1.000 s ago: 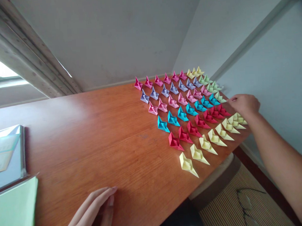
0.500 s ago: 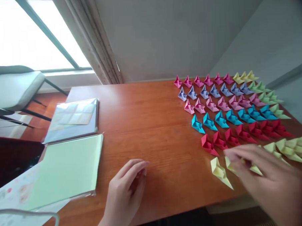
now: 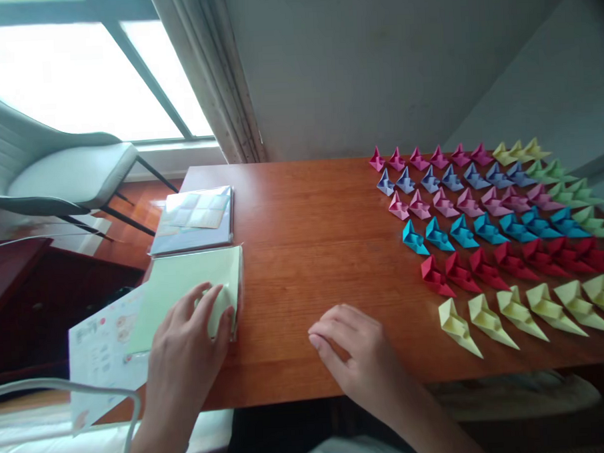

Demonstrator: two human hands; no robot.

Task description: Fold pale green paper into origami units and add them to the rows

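Note:
My left hand lies over the right part of a clear-wrapped pack of light green paper, fingers curved and apart. Whether its fingertips touch the wrapper I cannot tell. Near the front of the wooden table, my right hand is loosely curled, with nothing visible in it. To its right are rows of folded paper boats: pale yellow boats nearest, then red boats, blue boats, pink boats, lavender boats and magenta boats.
Behind the green pack lies another wrapped pack with a patterned sheet on top. A printed paper sticks out beneath the green pack, beside a white curved tube. Light green boats stand far right. A chair is by the window.
My right hand has left the yellow boats and come leftward to the table's middle. My left hand has moved left from the bare wood onto the green pack. The view has shifted left.

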